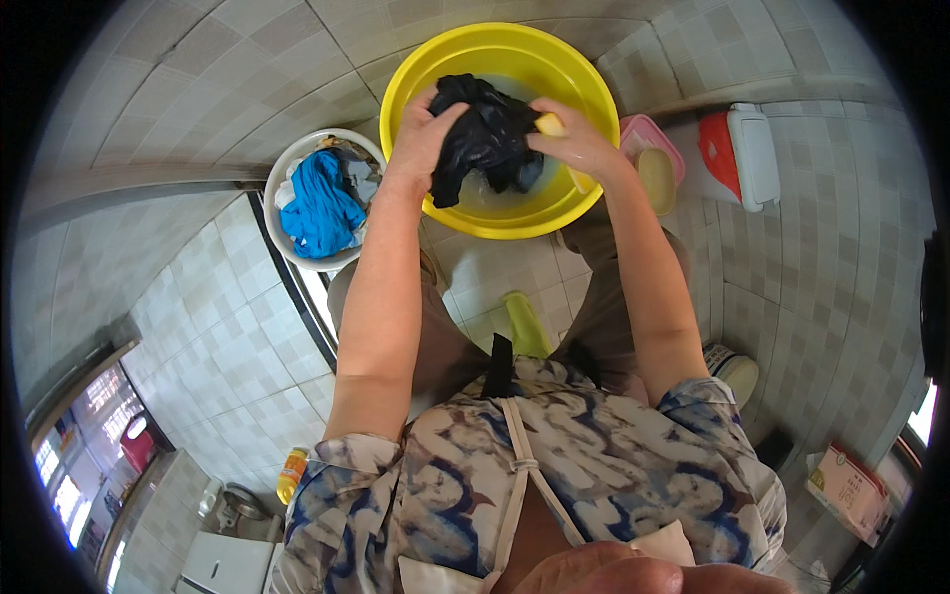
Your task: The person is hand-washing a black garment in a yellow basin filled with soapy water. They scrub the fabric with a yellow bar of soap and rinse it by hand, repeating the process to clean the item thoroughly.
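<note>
Over a yellow plastic basin (499, 228) with cloudy water in it, my left hand (424, 145) grips the left side of a wet black garment (482, 141). The garment hangs bunched, its lower part close to the water. In my right hand (577, 145) is a pale yellow bar (550, 125), which looks like laundry soap, at the garment's right edge. A similar pale yellow piece (582, 180) shows below that hand; whether it belongs to the same bar I cannot tell. My right fingertips reach the black cloth.
Left of the basin stands a white tub (272, 215) with a blue garment (323, 208) and other clothes. A pink container (674, 154) and a beige oval item (655, 180) sit to the right, near a white-lidded bin (755, 157). Tiled walls enclose the basin.
</note>
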`<state>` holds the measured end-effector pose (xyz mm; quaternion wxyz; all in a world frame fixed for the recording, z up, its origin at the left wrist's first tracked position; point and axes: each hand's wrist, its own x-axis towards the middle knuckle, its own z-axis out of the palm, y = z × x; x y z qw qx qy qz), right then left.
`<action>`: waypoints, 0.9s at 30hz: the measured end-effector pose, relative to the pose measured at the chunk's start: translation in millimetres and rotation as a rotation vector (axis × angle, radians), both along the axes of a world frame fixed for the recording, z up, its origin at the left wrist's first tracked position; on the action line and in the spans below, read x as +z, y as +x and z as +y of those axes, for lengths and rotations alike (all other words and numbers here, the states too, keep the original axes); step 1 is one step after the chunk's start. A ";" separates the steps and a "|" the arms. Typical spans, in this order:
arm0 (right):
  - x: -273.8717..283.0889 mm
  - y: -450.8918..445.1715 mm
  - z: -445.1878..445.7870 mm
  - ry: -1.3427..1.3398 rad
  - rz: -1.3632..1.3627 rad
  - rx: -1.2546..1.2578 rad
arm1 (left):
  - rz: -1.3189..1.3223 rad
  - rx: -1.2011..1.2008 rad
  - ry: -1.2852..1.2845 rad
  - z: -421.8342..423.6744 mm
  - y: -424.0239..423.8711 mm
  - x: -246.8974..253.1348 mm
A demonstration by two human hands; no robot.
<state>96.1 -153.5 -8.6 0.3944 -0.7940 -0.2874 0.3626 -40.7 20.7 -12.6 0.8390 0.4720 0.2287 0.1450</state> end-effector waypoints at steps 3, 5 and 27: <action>-9.1 3.7 -18.2 0.059 0.296 -0.185 | -0.036 0.141 -0.303 8.7 0.5 -5.2; -2.5 -3.3 -21.9 0.150 0.400 -0.249 | 0.005 0.177 -0.297 7.4 -1.1 -7.0; -25.4 -6.8 -0.4 0.262 0.624 -0.303 | 0.126 0.044 -0.641 1.7 4.5 28.3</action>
